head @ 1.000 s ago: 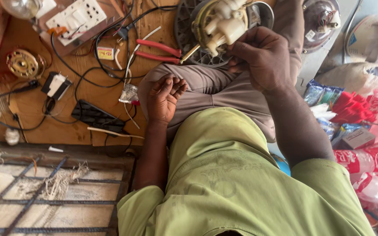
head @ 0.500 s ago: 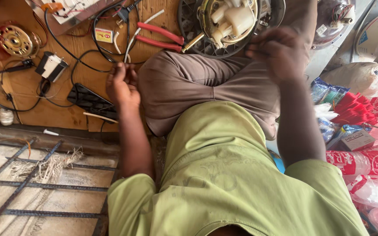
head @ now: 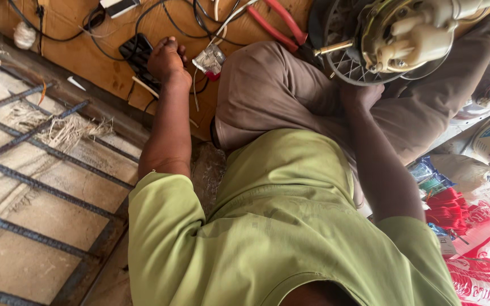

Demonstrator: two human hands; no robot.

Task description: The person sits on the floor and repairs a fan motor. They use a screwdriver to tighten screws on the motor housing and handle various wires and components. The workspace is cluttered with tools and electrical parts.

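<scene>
- Two hands are engaged: the left hand [head: 167, 59] is closed in a fist over a black part [head: 137, 54] on the wooden board [head: 94, 54].
- The right hand [head: 361, 93] is wrapped under the fan motor [head: 412, 34] on the lap; the motor is seen uncovered, unassembled.

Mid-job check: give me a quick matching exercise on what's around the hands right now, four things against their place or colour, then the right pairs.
Things:
1. left hand
2. right hand
3. pliers
4. fan motor

Places or colours:
A. cream housing with a metal shaft, inside the wire fan guard
B. red handles, lying on the wooden board beyond the knee
C. fisted on the board, at a black flat object
D. under the rim of the fan guard, by the brown trousers

Pairs: 1-C, 2-D, 3-B, 4-A
</scene>
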